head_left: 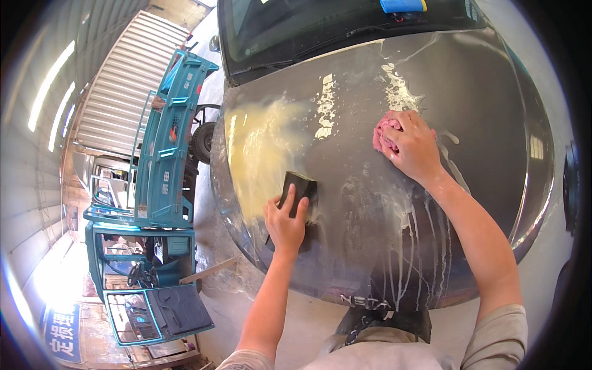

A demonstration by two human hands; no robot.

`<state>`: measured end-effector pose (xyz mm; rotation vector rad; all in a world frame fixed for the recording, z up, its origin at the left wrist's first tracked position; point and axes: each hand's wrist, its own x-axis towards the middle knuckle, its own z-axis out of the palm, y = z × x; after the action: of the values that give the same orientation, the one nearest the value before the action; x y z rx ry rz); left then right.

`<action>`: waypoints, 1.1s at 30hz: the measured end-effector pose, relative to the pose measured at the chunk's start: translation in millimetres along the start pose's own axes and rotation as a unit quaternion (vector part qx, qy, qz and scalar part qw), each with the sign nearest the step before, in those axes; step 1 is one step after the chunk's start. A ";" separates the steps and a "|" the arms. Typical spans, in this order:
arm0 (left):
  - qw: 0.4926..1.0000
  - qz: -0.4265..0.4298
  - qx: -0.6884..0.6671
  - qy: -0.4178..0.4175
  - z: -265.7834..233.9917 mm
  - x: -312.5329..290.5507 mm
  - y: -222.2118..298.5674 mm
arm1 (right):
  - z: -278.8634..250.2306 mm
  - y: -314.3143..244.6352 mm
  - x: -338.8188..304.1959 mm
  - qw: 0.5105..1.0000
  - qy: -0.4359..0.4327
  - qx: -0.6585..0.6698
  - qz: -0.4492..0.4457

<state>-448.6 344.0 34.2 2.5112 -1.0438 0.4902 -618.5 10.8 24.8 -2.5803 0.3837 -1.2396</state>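
Observation:
A dark grey car hood [493, 123] spreads out before me, wet with milky runs that drip down its front. On its left side is a yellowish patch [259, 142] with a blurred edge. My left hand [286, 222] grips a black block [300, 185], probably a sanding block, which rests on the hood beside the yellowish patch. Bunched in my right hand [416, 148] is a wet pink cloth [386, 132], held against the hood right of centre. Whitish reflections and water drops lie just beyond the cloth.
Beyond the hood is the windshield [296, 31], with a blue and yellow item [402, 5] on it. To the left stands a teal truck [169, 142] with its cab door [160, 314] swung wide. A wooden plank [209, 271] sticks out from the cab.

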 end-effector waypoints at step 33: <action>0.998 0.044 -0.033 0.023 -12.8 -30.2 -63.4 | 4.8 -14.9 -3.3 0.991 -0.011 -0.115 0.067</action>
<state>-424.8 409.4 18.6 2.3935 -1.1368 0.5284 -614.8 26.4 24.5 -2.7007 0.7226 -1.1804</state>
